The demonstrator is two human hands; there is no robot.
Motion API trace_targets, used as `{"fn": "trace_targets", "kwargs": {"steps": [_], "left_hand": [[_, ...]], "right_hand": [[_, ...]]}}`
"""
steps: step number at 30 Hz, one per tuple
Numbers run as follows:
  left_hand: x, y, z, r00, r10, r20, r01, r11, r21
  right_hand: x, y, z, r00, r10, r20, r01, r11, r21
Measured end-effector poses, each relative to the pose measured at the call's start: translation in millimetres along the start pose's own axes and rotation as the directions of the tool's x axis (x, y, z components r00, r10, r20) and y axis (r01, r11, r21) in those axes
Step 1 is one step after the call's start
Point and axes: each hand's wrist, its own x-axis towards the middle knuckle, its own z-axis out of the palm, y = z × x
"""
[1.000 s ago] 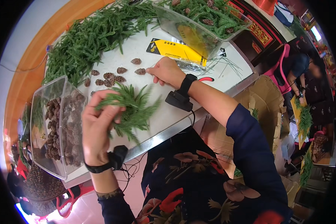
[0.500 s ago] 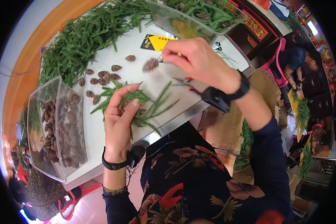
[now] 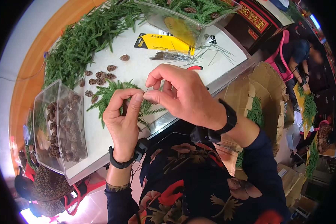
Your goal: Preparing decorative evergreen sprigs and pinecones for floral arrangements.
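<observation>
My left hand (image 3: 121,115) is closed, thumb and forefinger pinched together. A brown pine cone (image 3: 125,106) shows partly between its fingers. My right hand (image 3: 183,93) meets it fingertip to fingertip, pinching a short bit of thin wire (image 3: 147,89). Under and behind the left hand lies a green artificial pine sprig (image 3: 110,93), partly hidden by the fingers. Several loose pine cones (image 3: 100,81) are scattered on the white table beyond it. Of the pliers, a red handle (image 3: 195,68) shows beyond my right hand.
A clear bin of pine cones (image 3: 59,127) stands at the left. Green sprigs (image 3: 78,48) are heaped at the far left; another clear bin (image 3: 168,18) holds more. Near it lie a yellow-black card (image 3: 164,42) and loose wires (image 3: 216,52). A cardboard box (image 3: 268,93) is at the right.
My right hand has come down and left to meet my left hand. The pine cone it held up on a wire is now mostly hidden at the left fingers.
</observation>
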Motion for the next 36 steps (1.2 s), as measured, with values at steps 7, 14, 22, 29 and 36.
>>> {"fn": "trace_targets", "kwargs": {"steps": [7, 14, 22, 29, 36], "left_hand": [[-7, 4, -1, 0.998, -0.023, -0.051, 0.02, 0.998, -0.06], [-14, 9, -3, 0.973, -0.225, -0.041, 0.196, 0.911, -0.363], [-24, -8, -14, 0.972, -0.235, -0.029, 0.204, 0.895, -0.396], [-31, -11, -20, 0.951, -0.299, -0.079, 0.243, 0.88, -0.407], [-37, -23, -20, 0.962, -0.235, -0.14, 0.161, 0.9, -0.405]], "right_hand": [[-16, 3, 13, 0.994, 0.101, 0.044, -0.11, 0.95, 0.291], [-21, 4, 20, 0.967, 0.252, -0.022, -0.22, 0.882, 0.416], [-33, -21, 44, 0.968, 0.182, -0.173, -0.099, 0.909, 0.405], [-49, -6, 59, 0.965, 0.167, -0.202, -0.13, 0.974, 0.184], [-48, -3, 60, 0.967, 0.186, -0.177, -0.154, 0.972, 0.18]]}}
